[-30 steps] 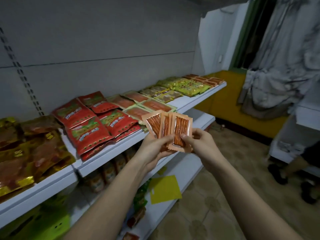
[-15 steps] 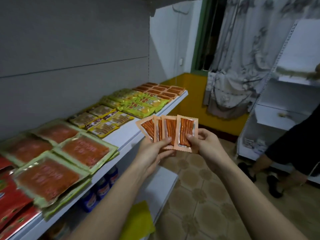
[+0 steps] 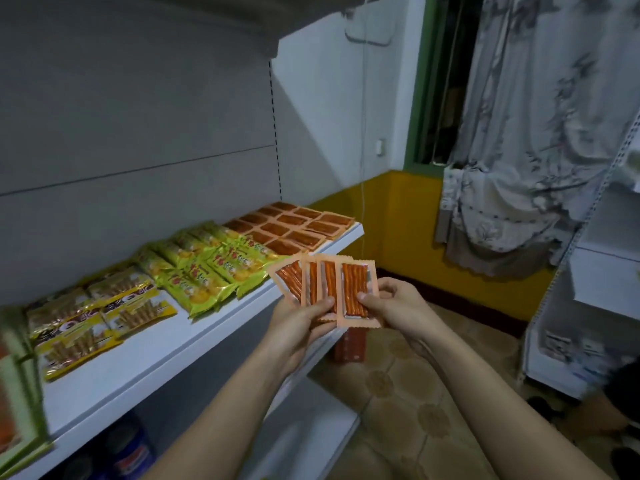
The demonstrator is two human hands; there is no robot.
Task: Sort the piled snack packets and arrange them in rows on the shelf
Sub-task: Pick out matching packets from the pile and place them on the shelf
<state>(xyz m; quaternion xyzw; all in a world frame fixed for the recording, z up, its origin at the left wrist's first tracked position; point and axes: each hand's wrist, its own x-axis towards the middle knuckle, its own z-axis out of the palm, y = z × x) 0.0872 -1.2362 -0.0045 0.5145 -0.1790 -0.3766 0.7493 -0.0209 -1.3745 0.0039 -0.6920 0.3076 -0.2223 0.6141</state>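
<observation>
Both hands are holding a fan of small orange snack packets in the air just off the front edge of the shelf, near its far right end. The left hand is gripping the lower ends of the overlapped packets, thumb lying across their faces, while the right hand is pinching the frontmost packet at its lower right side, thumb on the face and fingers curled behind. Four packets are showing in the fan, each a flat sachet with a clear window over red-orange strips and a crimped, serrated border. They are looking very light and thin, flexible rather than stiff, and their glossy film is likely to be slippery, so stacked ones could slide over each other; a pinch on the flat sealed border, or on a lower corner as the right hand is doing, seems the safest hold and spares the contents from being squeezed. On the far right corner of the shelf, matching orange packets are lying flat in neat rows, which appears to be where these belong. Just beside them toward the left, green-and-yellow packets are lying in overlapping rows, and further left along the shelf are yellow wafer-roll packets. Something orange is also hanging below the hands, too blurred to identify. A patterned curtain is hanging beyond the shelf's right end.
</observation>
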